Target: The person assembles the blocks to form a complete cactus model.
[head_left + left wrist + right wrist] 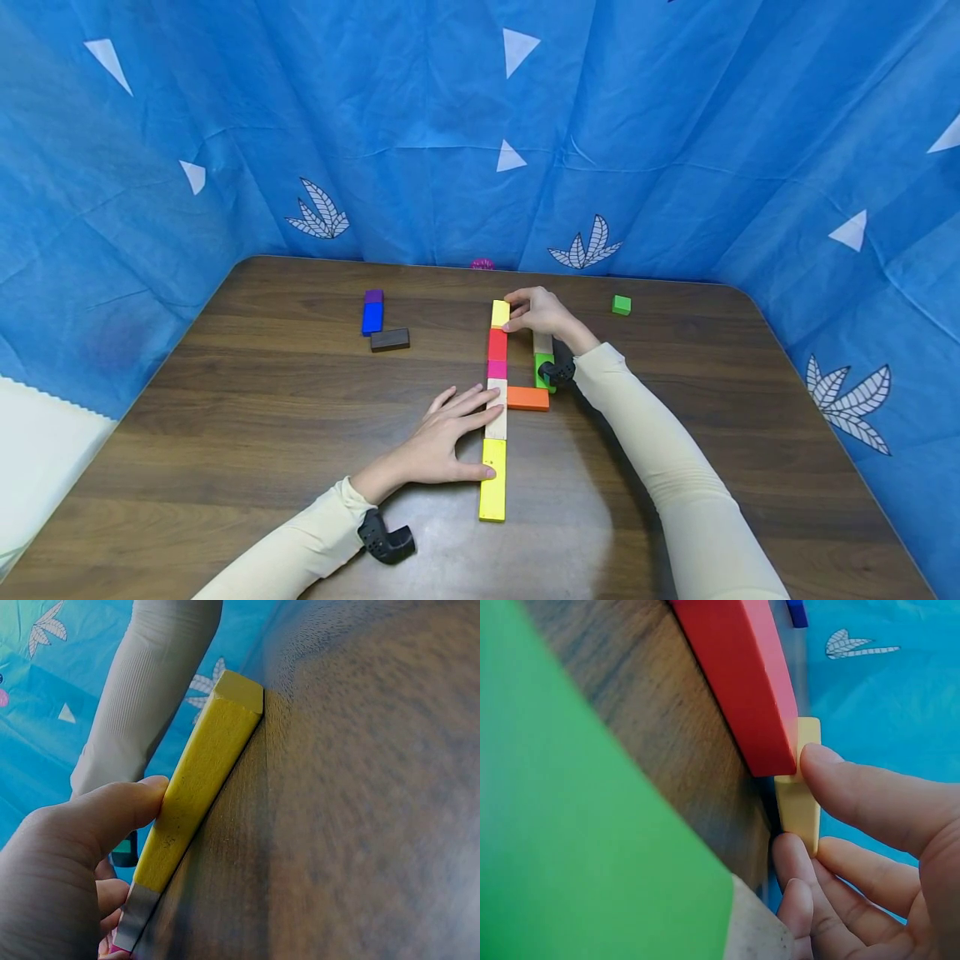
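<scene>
Nearest, two pale sleeves (697, 492), in from five and seven o'clock. Next, a long yellow block (492, 494), near end of a row along the six-to-twelve line. At its ten o'clock, the left hand (442, 446), with fingers spread and nearly straight; thumb against the long yellow block, fingertips on the white block (496, 429), no grip on either (probably a steadying touch). At three o'clock from the white block, an orange block (528, 399), long axis crosswise; beyond it, a green block (542, 359) and a wooden block (542, 342), both partly covered. Farther up the row, a pink block (497, 369), then a red block (497, 344). Level with that, out at nine o'clock, a dark block (390, 340) beside a blue block (372, 318).

At the row's far end, the small yellow block (500, 313), pinched between thumb and fingers of the right hand (542, 312): at nine o'clock from that hand, clearly the nearer, and at one o'clock from the left; long axis roughly along the row, just beyond the red block (contact unclear). Out at three o'clock, a green cube (622, 305); behind everything, a blue curtain (450, 108).
</scene>
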A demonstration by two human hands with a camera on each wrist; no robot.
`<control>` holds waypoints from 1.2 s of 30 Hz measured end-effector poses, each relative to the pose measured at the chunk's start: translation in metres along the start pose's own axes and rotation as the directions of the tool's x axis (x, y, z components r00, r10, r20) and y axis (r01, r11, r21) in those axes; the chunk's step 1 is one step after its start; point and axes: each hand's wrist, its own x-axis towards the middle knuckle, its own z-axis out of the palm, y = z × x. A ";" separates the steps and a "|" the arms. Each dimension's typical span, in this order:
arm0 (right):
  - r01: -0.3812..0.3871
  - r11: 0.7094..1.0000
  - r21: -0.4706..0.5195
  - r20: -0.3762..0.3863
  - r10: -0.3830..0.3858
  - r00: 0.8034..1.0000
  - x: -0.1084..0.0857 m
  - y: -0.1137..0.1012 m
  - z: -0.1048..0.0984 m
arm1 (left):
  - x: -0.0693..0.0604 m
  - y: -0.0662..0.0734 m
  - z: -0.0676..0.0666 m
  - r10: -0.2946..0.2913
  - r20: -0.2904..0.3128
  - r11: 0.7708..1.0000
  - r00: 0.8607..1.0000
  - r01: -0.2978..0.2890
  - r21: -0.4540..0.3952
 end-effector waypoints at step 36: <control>0.012 0.999 -0.029 -0.004 -0.012 1.000 0.001 0.000 0.004 | -0.003 0.000 0.000 0.017 -0.012 1.000 1.000 -0.017 -0.011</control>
